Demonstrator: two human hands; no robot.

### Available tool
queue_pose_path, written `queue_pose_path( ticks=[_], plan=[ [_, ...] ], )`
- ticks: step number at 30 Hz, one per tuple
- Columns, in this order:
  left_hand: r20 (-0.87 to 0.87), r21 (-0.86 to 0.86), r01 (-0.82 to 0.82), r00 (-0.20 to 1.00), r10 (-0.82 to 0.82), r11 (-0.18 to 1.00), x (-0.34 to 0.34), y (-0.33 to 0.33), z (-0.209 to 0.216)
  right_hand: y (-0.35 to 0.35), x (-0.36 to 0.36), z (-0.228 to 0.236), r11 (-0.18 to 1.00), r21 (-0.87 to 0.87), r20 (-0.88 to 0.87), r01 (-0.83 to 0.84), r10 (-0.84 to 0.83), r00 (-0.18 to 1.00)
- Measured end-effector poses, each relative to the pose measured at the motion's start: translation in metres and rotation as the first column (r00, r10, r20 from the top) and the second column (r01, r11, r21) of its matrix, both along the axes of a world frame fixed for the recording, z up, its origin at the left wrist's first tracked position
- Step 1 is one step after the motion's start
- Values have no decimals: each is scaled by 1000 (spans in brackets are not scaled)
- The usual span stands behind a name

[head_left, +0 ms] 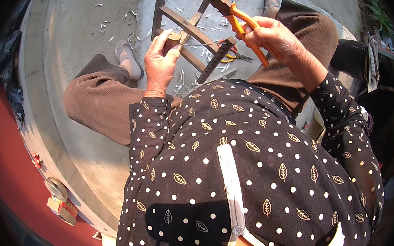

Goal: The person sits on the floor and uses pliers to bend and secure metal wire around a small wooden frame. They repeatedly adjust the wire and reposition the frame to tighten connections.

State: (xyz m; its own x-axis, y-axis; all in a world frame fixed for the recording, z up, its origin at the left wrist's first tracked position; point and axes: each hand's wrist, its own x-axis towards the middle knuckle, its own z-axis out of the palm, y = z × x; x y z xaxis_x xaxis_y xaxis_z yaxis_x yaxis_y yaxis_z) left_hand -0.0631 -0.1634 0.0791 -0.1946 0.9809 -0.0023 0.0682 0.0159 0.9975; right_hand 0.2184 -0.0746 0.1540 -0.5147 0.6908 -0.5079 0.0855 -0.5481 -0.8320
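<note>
My left hand (161, 63) grips a wooden bar end of a crossed wooden folding-stool frame (188, 25), thumb and fingers wrapped round it. The dark bar nearest my body has a row of small holes along it. A thin wire (202, 44) runs across the frame. In my right hand (276, 36) are orange-handled pliers (245, 18), held by the handles with the dark jaws pointing up and left. The jaws are apart from the frame. Behind it, on the ground, lies a smaller pair of pliers (244, 58) with red and yellow handles.
White curled scraps (181, 81) are scattered over the concrete floor (84, 48). My legs spread to both sides, with a shoe (127, 60) at the left and another at the right. A small box (62, 210) sits on the red surface at the left. Plants (381, 19) grow far right.
</note>
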Motion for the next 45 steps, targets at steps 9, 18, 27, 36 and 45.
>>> queue_pose_path(
  ticks=[9,18,27,36,45],
  plan=[
    [82,-53,62,995,-58,997,-3,0,4,-79,-11,-7,923,-385,-568,-7,-231,790],
    [40,-33,89,995,-87,996,-7,1,4,-81,-2,26,955,-295,-598,26,-206,774],
    [113,-64,78,991,-70,995,-4,2,10,-88,-5,42,991,94,-412,95,-48,910],
    [105,-56,98,990,-91,994,-4,3,9,-96,-8,43,993,-121,-475,-12,-47,879],
    [66,-66,77,995,-73,995,-6,2,4,-74,-8,52,995,-90,-376,38,-69,924]
  ],
)
